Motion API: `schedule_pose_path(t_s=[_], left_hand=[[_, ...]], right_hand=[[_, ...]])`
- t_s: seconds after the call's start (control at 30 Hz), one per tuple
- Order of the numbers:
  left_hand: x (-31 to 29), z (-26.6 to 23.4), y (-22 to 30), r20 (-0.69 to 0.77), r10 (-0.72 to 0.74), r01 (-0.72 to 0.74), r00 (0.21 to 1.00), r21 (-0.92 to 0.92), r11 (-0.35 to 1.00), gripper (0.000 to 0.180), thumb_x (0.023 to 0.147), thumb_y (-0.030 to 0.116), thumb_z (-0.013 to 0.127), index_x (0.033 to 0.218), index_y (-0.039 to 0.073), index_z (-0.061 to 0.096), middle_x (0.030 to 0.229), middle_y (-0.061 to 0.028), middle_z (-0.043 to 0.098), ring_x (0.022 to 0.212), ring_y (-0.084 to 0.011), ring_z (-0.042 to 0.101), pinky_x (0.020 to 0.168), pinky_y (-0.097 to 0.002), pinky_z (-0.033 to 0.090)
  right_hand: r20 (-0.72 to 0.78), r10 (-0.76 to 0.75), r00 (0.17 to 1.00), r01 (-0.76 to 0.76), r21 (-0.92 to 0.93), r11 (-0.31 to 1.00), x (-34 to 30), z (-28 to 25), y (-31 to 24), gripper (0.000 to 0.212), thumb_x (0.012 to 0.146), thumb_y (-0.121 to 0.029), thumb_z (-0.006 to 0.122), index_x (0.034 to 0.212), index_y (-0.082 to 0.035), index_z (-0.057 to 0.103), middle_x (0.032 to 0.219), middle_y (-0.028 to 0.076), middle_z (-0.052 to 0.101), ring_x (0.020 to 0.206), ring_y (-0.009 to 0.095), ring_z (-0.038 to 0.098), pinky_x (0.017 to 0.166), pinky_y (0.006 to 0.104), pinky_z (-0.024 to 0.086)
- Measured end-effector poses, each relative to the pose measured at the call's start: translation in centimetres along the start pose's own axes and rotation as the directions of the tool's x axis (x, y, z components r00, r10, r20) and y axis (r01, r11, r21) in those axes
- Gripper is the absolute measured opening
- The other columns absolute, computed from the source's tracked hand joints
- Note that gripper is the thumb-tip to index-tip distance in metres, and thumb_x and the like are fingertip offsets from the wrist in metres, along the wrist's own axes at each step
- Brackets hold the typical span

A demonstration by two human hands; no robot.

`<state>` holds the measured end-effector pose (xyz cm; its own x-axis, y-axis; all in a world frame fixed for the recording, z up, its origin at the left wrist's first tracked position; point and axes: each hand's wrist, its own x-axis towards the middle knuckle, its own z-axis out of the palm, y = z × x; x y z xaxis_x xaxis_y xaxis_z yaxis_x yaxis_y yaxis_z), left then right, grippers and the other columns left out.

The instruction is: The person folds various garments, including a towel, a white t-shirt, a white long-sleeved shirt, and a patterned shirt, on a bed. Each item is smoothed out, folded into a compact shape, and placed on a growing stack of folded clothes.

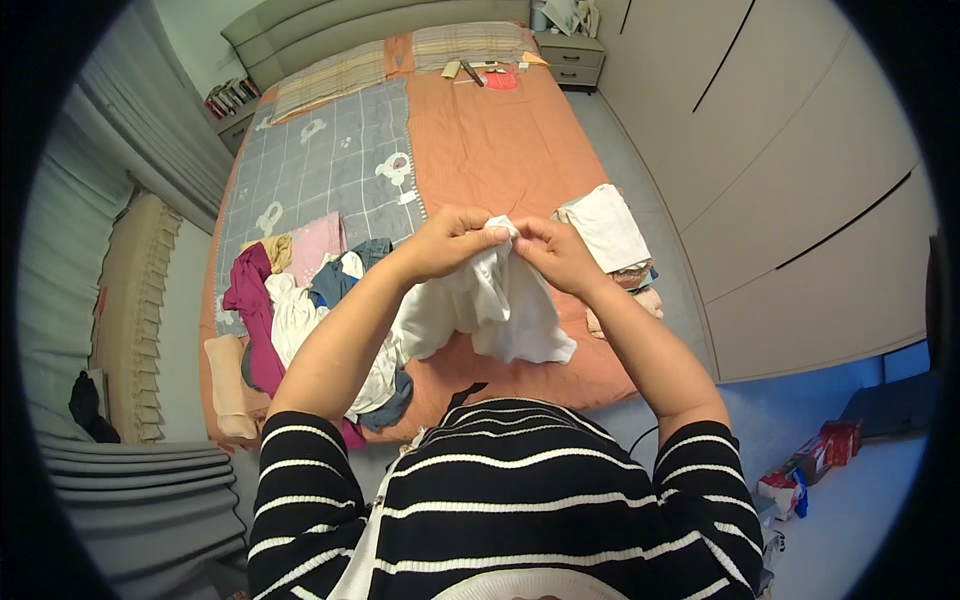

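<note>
A white garment hangs bunched from both my hands over the near part of the bed; its exact kind cannot be made out. My left hand pinches its top edge between thumb and fingers. Close beside it, my right hand grips the same gathered edge. The lower folds of the cloth spread above the orange sheet. To the left lies a loose heap of clothes, with a magenta garment, a white garment and a pink cloth. On the right sits a stack of folded clothes, white on top.
A grey patterned blanket covers the bed's left side. Pillows lie by the headboard, and small items including a red fan-shaped thing rest near them. Wardrobe doors line the right; curtains hang at left.
</note>
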<state>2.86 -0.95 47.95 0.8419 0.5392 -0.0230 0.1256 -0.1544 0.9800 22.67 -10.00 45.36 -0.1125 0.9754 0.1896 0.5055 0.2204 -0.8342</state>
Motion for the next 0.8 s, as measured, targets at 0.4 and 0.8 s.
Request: schedule_pose_path(t_s=[0.4,0.8], left_hand=[[-6.0,-7.0,-3.5,-0.285,-0.138,0.128,0.948,-0.056,0.990,0.028,0.074,0.018,0.077,0.095,0.003,0.066,0.090,-0.0053,0.066,0.084,-0.0123,0.060,0.075,-0.0271,0.048],[-2.5,-1.1,-3.0,-0.017,0.011,-0.016,1.000,-0.284,0.959,0.038,0.073,0.022,0.079,0.097,0.003,0.055,0.088,-0.0062,0.062,0.081,-0.0099,0.058,0.069,-0.0253,0.047]], right_hand=[[-0.483,0.263,0.835,-0.092,0.349,0.933,-1.0,-3.3,4.5,0.019,0.091,-0.018,0.055,0.095,-0.001,0.063,0.084,0.002,0.061,0.076,0.007,0.054,0.069,0.0240,0.044],[0.256,0.200,0.946,-0.199,-0.029,0.980,2.0,0.6,-4.1,0.024,0.084,-0.015,0.065,0.104,-0.003,0.068,0.081,0.005,0.067,0.072,0.011,0.060,0.064,0.0261,0.048]])
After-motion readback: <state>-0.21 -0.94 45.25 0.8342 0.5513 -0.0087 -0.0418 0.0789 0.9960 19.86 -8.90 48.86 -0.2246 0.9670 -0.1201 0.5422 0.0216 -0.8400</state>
